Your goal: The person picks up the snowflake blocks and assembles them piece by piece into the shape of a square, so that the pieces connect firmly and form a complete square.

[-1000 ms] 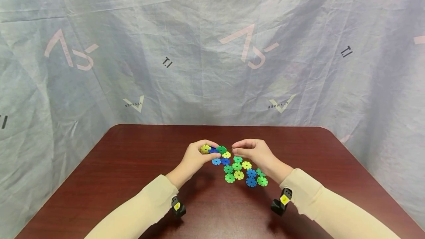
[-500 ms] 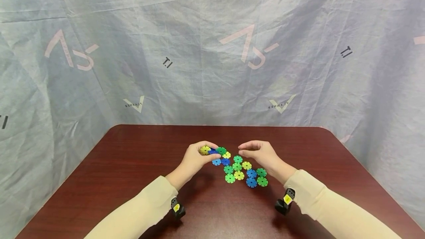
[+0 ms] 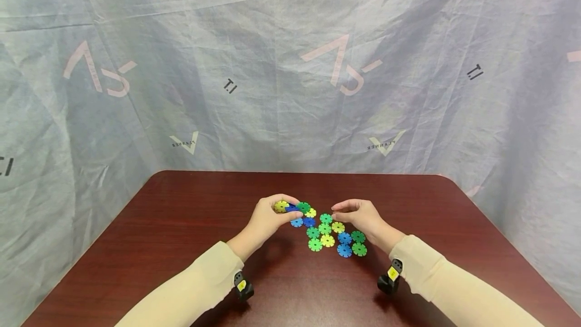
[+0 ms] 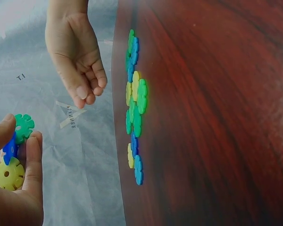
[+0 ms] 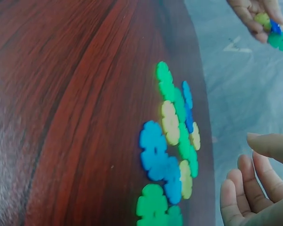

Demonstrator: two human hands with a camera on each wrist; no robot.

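Between its thumb and fingers my left hand (image 3: 265,220) holds a small chain of notched plastic discs above the table. The chain joins a yellow disc (image 4: 7,174), a blue disc (image 4: 10,150) set at an angle, and a green disc (image 4: 23,128). Across from it, my right hand (image 3: 363,220) hovers with bent, relaxed fingers; thumb and fingertips are apart in the right wrist view, nothing between them. Below lie several loose flower-shaped discs, among them a yellow disc (image 3: 327,240), a blue disc (image 3: 344,251) and a green disc (image 3: 315,244).
The discs lie flat in a loose cluster on a dark red-brown wooden table (image 3: 190,246). A grey printed cloth (image 3: 272,115) hangs behind the table's far edge. Each wrist carries a small black camera, such as the right wrist camera (image 3: 389,277).
My right hand has drawn away from the held discs, to the right and slightly down in the head view. My left hand has kept its place and its hold.
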